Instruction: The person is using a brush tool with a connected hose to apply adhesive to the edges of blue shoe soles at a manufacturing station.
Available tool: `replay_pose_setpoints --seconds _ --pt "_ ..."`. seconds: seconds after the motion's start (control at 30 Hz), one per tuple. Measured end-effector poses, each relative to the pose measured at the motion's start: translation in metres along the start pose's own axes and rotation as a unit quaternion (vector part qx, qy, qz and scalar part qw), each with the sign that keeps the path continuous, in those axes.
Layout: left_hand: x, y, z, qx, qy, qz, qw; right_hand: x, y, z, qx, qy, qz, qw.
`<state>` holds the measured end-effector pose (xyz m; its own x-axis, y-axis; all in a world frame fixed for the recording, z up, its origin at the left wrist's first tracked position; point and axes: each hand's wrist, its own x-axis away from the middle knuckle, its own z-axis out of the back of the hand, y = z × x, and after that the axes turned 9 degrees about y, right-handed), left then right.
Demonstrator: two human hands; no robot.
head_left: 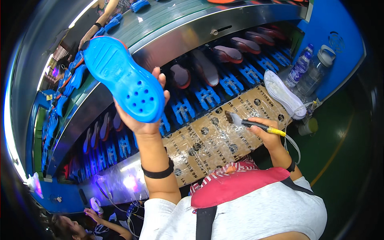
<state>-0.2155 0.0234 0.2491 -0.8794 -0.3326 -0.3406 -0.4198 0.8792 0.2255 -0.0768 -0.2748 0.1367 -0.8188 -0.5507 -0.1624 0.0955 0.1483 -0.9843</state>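
My left hand [143, 126] is raised over the left part of the workbench, closed around a blue shoe sole [120, 74]. The sole is tilted, with several round holes at its near end and ridges at its far end. Its edges rest against my palm and fingers. Over the bench, my right hand [267, 136] grips a brush [258, 125] with a black handle and yellow end. A white tube [295, 147] runs near the handle. The brush's dark bristles point left and stand apart from the sole.
Printed brown cardboard [212, 138] under clear film covers the bench. A white sole-shaped piece [282, 94] lies at right beside bottles [316, 70]. Soles [228, 54] sit on blue racks behind; above runs a green conveyor [160, 24]. Other people work at far left and lower left.
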Motion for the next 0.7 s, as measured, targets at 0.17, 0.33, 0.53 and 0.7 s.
replay_pose_setpoints --seconds 0.17,0.33,0.53,0.7 --pt "0.02 -0.036 0.029 -0.083 0.01 -0.006 0.996 -0.002 -0.007 -0.003 -0.001 0.033 0.002 0.999" --pt "0.058 -0.062 0.07 -0.138 0.111 0.02 0.984 -0.004 -0.026 -0.014 -0.019 0.003 0.019 1.0" --pt "0.095 -0.099 0.098 -0.203 0.136 0.083 0.966 -0.024 -0.06 -0.057 0.071 -0.069 0.301 0.948" --pt "0.124 -0.117 0.112 -0.228 0.284 0.097 0.926 -0.032 -0.062 -0.088 0.166 -0.044 0.437 0.883"
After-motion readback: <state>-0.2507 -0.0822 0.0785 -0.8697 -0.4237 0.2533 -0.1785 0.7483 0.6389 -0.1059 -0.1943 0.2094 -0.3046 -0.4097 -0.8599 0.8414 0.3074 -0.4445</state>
